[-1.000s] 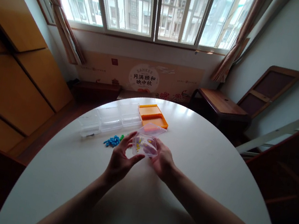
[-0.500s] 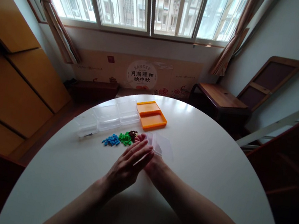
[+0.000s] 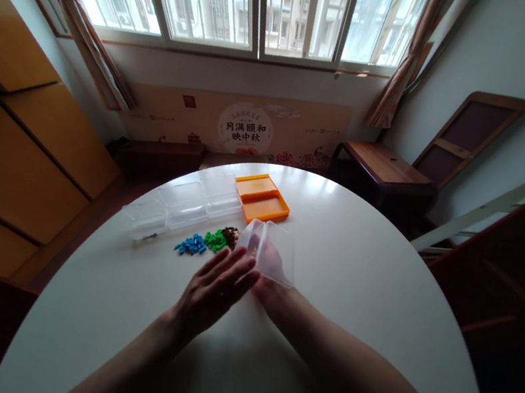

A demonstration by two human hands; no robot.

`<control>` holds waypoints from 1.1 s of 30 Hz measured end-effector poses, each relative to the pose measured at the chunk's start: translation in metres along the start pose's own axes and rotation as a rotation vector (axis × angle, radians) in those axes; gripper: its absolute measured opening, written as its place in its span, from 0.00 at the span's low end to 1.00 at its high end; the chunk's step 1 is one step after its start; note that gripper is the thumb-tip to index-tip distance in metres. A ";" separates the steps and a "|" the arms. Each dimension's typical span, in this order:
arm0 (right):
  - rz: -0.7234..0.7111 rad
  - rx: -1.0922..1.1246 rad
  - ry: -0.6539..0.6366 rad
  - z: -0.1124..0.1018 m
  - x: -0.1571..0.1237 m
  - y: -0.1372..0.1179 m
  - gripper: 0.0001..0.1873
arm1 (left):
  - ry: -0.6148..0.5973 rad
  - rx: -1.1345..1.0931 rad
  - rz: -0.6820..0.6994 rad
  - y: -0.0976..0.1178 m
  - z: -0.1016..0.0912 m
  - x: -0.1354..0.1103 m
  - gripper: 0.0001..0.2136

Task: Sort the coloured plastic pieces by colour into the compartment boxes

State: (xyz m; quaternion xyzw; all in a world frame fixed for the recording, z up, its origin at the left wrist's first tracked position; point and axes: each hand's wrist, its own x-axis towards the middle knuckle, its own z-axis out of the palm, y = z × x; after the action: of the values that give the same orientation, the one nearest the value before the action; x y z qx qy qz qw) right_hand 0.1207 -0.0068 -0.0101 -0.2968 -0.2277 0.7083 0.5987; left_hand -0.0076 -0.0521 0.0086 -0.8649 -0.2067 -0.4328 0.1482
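A small clear plastic box [image 3: 283, 242] with its lid swung open is tilted up over the table. My right hand [image 3: 272, 267] is closed around it from behind and below, showing blurrily through the clear plastic. A few tiny yellowish bits appear inside the box, too small to name. My left hand [image 3: 216, 283] has its fingers stretched out, with the fingertips at the box's near left edge. Just beyond those fingertips lie piles of small blue pieces [image 3: 192, 244], green pieces [image 3: 215, 240] and dark brown pieces [image 3: 229, 237], the brown pile partly hidden by the box.
Several clear boxes [image 3: 183, 195] with open lids stand in a row at the back left of the round white table [image 3: 358, 254]. An open orange case [image 3: 267, 205] adjoins them. Beyond the table's far right edge is a wooden chair [image 3: 390, 165].
The clear box has tipped up and shifted left, with its lid more upright. My right hand's fingers, bare beside the box before, now show through its plastic. My left hand has drawn slightly left.
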 end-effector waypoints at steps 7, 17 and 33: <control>0.119 -0.080 0.371 0.013 -0.006 -0.024 0.22 | 0.624 -0.120 -0.622 -0.032 -0.002 0.003 0.39; -0.210 -1.419 0.100 0.021 0.030 -0.022 0.20 | 0.713 -0.158 -0.897 -0.059 -0.022 -0.008 0.37; -0.306 -1.600 -0.164 0.035 0.021 -0.048 0.15 | 0.672 -0.199 -0.873 -0.055 -0.018 -0.008 0.34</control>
State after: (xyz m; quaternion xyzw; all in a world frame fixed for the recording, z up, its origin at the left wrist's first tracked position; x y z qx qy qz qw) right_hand 0.1287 0.0236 0.0441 -0.5471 -0.7452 0.2617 0.2773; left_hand -0.0511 -0.0135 0.0170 -0.5231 -0.4452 -0.7234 -0.0696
